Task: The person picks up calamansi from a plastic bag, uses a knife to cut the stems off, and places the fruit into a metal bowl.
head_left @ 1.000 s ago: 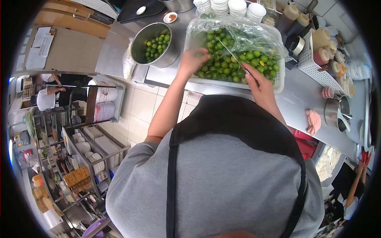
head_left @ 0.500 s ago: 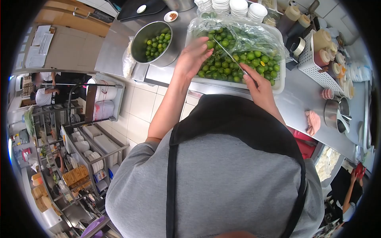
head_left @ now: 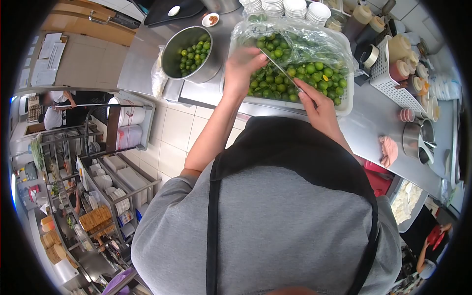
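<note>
My right hand (head_left: 315,101) is wrapped round the handle of a knife (head_left: 282,71), its blade slanting up and left over the limes (head_left: 275,88). Close by the blade's tip is my left hand (head_left: 242,73), fingers curled and slightly blurred, thumb toward the blade; what they hold, if anything, is hidden. Beneath both hands the small green limes fill a white plastic crate (head_left: 346,105). Crumpled clear plastic (head_left: 309,42) covers the crate's far part. To the left, a steel pot (head_left: 206,73) holds more limes.
Stacked white dishes (head_left: 295,9) stand behind the crate. On the right are a white basket (head_left: 388,73) with sauce bottles, a pink cloth (head_left: 388,151) and steel containers (head_left: 412,140). A small dish (head_left: 210,19) sits behind the pot. Co-workers (head_left: 54,115) appear at left and far right.
My left hand has shifted slightly and its fingers have closed in by the knife's tip. The knife has moved a little left. At the far right, a person's hands with a red object have moved down.
</note>
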`<state>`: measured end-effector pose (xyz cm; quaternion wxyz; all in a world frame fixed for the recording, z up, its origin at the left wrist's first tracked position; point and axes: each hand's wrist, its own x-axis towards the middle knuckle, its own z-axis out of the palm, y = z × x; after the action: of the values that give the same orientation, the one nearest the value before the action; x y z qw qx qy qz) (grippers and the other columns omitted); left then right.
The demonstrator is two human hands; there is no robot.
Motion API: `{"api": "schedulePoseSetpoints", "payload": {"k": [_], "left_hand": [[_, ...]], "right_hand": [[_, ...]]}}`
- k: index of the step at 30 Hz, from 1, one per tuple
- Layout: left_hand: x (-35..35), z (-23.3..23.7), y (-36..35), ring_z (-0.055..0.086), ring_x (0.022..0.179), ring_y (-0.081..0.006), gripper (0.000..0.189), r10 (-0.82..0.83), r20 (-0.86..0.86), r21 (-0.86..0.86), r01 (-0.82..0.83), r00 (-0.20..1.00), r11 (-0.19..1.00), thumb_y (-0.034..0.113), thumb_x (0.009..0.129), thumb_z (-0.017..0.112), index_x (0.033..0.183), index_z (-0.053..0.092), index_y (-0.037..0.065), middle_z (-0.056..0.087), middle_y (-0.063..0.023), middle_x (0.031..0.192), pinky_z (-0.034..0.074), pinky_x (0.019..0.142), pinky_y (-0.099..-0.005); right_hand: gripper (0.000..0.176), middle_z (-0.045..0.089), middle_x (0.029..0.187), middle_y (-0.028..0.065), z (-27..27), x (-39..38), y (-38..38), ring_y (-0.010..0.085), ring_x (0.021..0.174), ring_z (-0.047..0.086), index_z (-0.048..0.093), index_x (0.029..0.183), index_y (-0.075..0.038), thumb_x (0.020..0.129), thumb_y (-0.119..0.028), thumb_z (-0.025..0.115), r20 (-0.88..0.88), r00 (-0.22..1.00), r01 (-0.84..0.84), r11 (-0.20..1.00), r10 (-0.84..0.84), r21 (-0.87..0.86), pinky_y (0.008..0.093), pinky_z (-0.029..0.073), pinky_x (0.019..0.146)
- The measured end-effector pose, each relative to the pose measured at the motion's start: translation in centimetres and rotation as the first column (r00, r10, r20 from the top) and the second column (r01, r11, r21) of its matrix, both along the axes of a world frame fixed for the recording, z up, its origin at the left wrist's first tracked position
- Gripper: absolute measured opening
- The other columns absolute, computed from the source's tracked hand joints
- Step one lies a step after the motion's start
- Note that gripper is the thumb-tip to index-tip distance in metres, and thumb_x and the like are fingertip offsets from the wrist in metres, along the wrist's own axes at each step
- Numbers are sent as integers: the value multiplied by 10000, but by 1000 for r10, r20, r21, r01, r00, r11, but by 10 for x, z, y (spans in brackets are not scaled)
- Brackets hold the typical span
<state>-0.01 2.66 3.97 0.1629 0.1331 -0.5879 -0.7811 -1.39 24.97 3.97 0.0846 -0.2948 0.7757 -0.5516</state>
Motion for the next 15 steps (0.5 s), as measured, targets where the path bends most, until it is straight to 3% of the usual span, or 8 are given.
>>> {"api": "schedulePoseSetpoints", "payload": {"k": [4,7,9,10,12,15], "left_hand": [[4,2,10,624,886,-179,156,-79,14,42,78,997,996,-6,827,621,981,601,-6,642,-94,940,504,820,-305],[3,2,7,608,884,-204,212,-112,6,153,109,994,982,-3,819,627,1015,561,-49,571,-131,1004,533,820,-328],[5,3,1,585,965,-213,230,-178,19,376,158,984,913,25,818,636,1024,558,-41,574,-121,1012,513,864,-356],[5,3,-3,585,965,-213,230,-178,19,377,157,984,913,25,818,636,1024,558,-41,574,-121,1012,513,864,-356],[7,1,-12,598,963,-234,172,-88,4,546,71,996,835,54,829,631,980,601,-24,622,-111,1005,513,890,-320],[6,6,-42,602,954,-270,180,-72,-55,538,90,996,838,47,825,634,978,593,-37,620,-119,992,531,857,-304]], "right_hand": [[302,637,1077,133,3,-3,-3,242,861,646,568,1206,-111,913,-164,523,21,1000,10,1000,-10,1,300,487,750],[301,637,1073,138,2,-2,-5,244,858,646,569,1205,-112,913,-170,523,15,1000,9,1000,-9,1,302,487,746],[300,638,1070,140,3,-2,-6,244,858,646,570,1204,-112,914,-173,524,-4,1000,4,1000,-4,-12,303,488,746],[301,637,1070,143,4,-2,-7,244,864,647,571,1203,-112,914,-179,523,-4,1000,-1,1000,1,-18,304,487,750],[301,636,1069,146,4,-1,-6,243,870,647,571,1203,-112,914,-184,522,-3,1000,-3,1000,3,-23,305,487,754],[300,645,1035,147,-5,-2,-2,239,830,645,573,1198,-110,912,-190,525,-27,1000,-10,1000,10,-18,298,482,733]]}}
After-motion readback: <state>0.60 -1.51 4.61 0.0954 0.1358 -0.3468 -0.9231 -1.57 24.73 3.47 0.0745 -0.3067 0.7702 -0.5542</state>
